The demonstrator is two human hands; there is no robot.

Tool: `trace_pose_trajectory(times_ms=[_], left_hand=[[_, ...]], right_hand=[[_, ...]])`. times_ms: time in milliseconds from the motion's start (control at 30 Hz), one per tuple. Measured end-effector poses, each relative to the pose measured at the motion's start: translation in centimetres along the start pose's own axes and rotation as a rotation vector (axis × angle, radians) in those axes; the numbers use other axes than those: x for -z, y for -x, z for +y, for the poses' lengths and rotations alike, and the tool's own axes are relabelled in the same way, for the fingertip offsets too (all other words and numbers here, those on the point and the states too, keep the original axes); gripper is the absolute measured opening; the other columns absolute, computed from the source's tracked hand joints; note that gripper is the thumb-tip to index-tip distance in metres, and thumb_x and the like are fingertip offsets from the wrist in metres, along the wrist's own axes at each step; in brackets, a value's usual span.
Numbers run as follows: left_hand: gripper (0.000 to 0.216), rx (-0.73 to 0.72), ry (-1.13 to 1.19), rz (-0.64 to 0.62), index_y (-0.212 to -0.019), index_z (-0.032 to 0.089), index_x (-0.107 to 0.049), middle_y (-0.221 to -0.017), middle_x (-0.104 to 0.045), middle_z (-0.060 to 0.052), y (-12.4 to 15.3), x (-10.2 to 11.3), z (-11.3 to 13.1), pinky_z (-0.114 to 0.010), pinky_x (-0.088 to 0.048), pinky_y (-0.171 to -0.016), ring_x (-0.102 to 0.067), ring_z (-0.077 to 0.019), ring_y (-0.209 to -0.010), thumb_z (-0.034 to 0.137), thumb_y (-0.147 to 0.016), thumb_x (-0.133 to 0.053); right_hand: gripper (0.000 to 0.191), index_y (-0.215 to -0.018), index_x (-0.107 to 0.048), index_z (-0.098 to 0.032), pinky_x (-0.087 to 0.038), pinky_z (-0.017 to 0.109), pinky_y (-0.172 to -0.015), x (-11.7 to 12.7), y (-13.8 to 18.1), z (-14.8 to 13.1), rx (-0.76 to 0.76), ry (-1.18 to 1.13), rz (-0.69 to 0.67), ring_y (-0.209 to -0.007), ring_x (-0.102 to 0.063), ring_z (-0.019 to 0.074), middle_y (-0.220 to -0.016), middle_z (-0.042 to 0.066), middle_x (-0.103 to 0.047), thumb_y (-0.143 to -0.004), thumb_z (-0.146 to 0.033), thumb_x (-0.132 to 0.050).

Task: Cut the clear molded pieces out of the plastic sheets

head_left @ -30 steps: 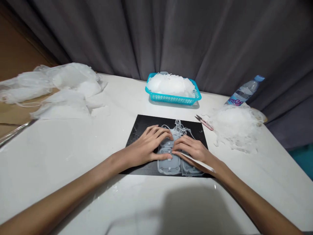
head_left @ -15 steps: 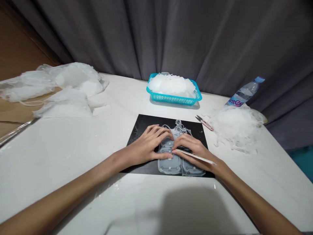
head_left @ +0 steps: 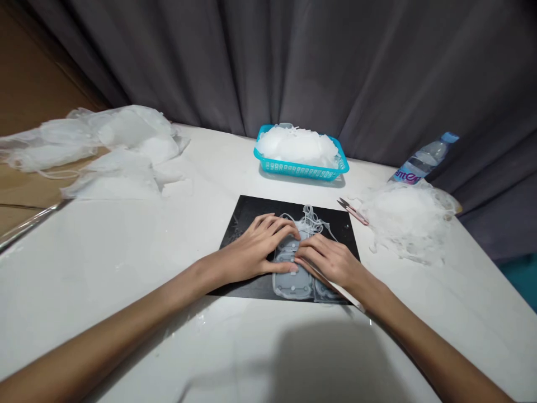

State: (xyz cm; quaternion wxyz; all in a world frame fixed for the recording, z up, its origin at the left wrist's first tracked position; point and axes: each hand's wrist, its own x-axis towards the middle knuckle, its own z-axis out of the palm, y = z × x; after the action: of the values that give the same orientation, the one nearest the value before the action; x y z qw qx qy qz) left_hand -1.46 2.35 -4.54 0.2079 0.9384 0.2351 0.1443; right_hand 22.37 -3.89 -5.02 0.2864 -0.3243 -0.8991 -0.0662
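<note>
A grey translucent moulded sheet [head_left: 292, 285] with rounded panels and small pale dots lies on a black mat [head_left: 247, 224]. Thin grey strands [head_left: 310, 217] curl at its far end. My left hand [head_left: 262, 249] rests over its left side, thumb and fingers spread, the fingertips touching it. Closed in a pinch, my right hand [head_left: 331, 257] grips a slim white pen-like stick [head_left: 346, 294], which slants down toward my wrist. Its working tip is hidden by my fingers at the middle of the sheet. The right panel is partly covered by this hand.
Behind the mat stands a turquoise basket [head_left: 302, 169] heaped with white pieces. On the right are small pink-handled snips [head_left: 354, 212], a pile of translucent scraps [head_left: 406, 221] and a water bottle [head_left: 423, 162]. White translucent bags [head_left: 130, 140] lie at the left, partly on cardboard [head_left: 25, 190].
My right hand has rolled over, so the stick's rear end now points lower, beneath the hand. My left hand keeps its place on the sheet. The whole view has shifted slightly.
</note>
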Motion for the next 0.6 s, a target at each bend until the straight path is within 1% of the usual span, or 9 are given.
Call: trace_pose_trajectory(times_ms=[67,133,200,267,333,433,500,533,600], left_hand=[[0.055,-0.002,0.007,0.004,-0.136,0.024,-0.051,-0.142,-0.056,-0.01,0.0,0.0,0.0,-0.051,-0.021,-0.124,-0.045,-0.0324,-0.135,0.062,-0.097,-0.061],[0.056,0.001,0.028,0.011,-0.137,0.025,-0.051,-0.141,-0.056,-0.011,0.1,0.0,0.1,-0.051,-0.02,-0.124,-0.045,-0.0326,-0.135,0.062,-0.097,-0.062],[0.057,0.026,0.06,0.0,-0.138,0.025,-0.051,-0.14,-0.057,-0.01,0.1,0.2,0.2,-0.052,-0.023,-0.123,-0.046,-0.0332,-0.134,0.063,-0.097,-0.061],[0.059,0.061,0.089,-0.018,-0.142,0.026,-0.049,-0.14,-0.057,-0.011,0.1,0.3,0.3,-0.052,-0.026,-0.121,-0.045,-0.0344,-0.135,0.063,-0.097,-0.06],[0.067,0.081,0.097,-0.036,-0.15,0.025,-0.043,-0.143,-0.054,-0.012,0.1,0.4,0.3,-0.053,-0.027,-0.121,-0.042,-0.0369,-0.139,0.064,-0.098,-0.058],[0.086,0.09,0.076,-0.07,-0.165,0.025,-0.021,-0.157,-0.043,-0.016,0.1,0.3,0.0,-0.056,-0.025,-0.122,-0.032,-0.0409,-0.149,0.066,-0.098,-0.056],[0.094,0.093,0.067,-0.095,-0.169,0.026,-0.005,-0.165,-0.032,-0.017,0.1,0.2,-0.2,-0.057,-0.024,-0.123,-0.026,-0.042,-0.153,0.067,-0.099,-0.054],[0.096,0.095,0.066,-0.105,-0.169,0.027,0.0,-0.168,-0.028,-0.017,0.2,0.2,-0.3,-0.058,-0.023,-0.124,-0.024,-0.042,-0.154,0.067,-0.099,-0.053],[0.099,0.11,0.075,-0.122,-0.169,0.028,0.004,-0.17,-0.024,-0.017,0.2,0.4,-0.4,-0.057,-0.023,-0.124,-0.022,-0.0412,-0.156,0.067,-0.099,-0.053]], right_hand=[[0.017,-0.118,-0.065,-0.016,-0.059,0.032,-0.082,0.0,0.1,0.2,0.013,0.032,-0.014,-0.096,-0.072,0.0216,-0.106,0.011,-0.074,-0.106,-0.023,-0.055],[0.024,-0.127,-0.063,-0.015,-0.06,0.036,-0.086,0.0,0.1,0.1,0.043,0.054,-0.063,-0.103,-0.072,0.0246,-0.112,0.014,-0.073,-0.106,-0.022,-0.054],[0.026,-0.129,-0.063,-0.013,-0.06,0.039,-0.088,-0.1,0.1,-0.2,0.069,0.076,-0.115,-0.104,-0.071,0.0272,-0.112,0.015,-0.073,-0.106,-0.018,-0.052],[0.025,-0.127,-0.063,-0.012,-0.06,0.041,-0.088,-0.2,0.0,-0.5,0.04,0.08,-0.103,-0.103,-0.071,0.0283,-0.112,0.016,-0.073,-0.106,-0.015,-0.05],[0.024,-0.123,-0.064,-0.012,-0.059,0.04,-0.089,-0.1,-0.3,-0.3,-0.08,0.042,-0.012,-0.103,-0.069,0.0277,-0.112,0.017,-0.072,-0.106,-0.014,-0.048],[0.021,-0.114,-0.066,-0.015,-0.056,0.04,-0.09,0.5,-0.9,1.6,-0.376,-0.056,0.168,-0.1,-0.068,0.0252,-0.107,0.013,-0.071,-0.107,-0.017,-0.047],[0.019,-0.104,-0.068,-0.018,-0.054,0.04,-0.088,1.2,-1.1,3.6,-0.564,-0.101,0.29,-0.095,-0.067,0.0237,-0.1,0.009,-0.07,-0.106,-0.02,-0.049],[0.019,-0.099,-0.069,-0.019,-0.053,0.039,-0.086,1.6,-1.1,4.6,-0.639,-0.122,0.345,-0.093,-0.067,0.0233,-0.097,0.008,-0.07,-0.105,-0.022,-0.051],[0.019,-0.093,-0.07,-0.02,-0.052,0.037,-0.083,2.3,-1.2,5.9,-0.734,-0.189,0.408,-0.089,-0.066,0.0226,-0.091,0.006,-0.07,-0.103,-0.026,-0.055]])
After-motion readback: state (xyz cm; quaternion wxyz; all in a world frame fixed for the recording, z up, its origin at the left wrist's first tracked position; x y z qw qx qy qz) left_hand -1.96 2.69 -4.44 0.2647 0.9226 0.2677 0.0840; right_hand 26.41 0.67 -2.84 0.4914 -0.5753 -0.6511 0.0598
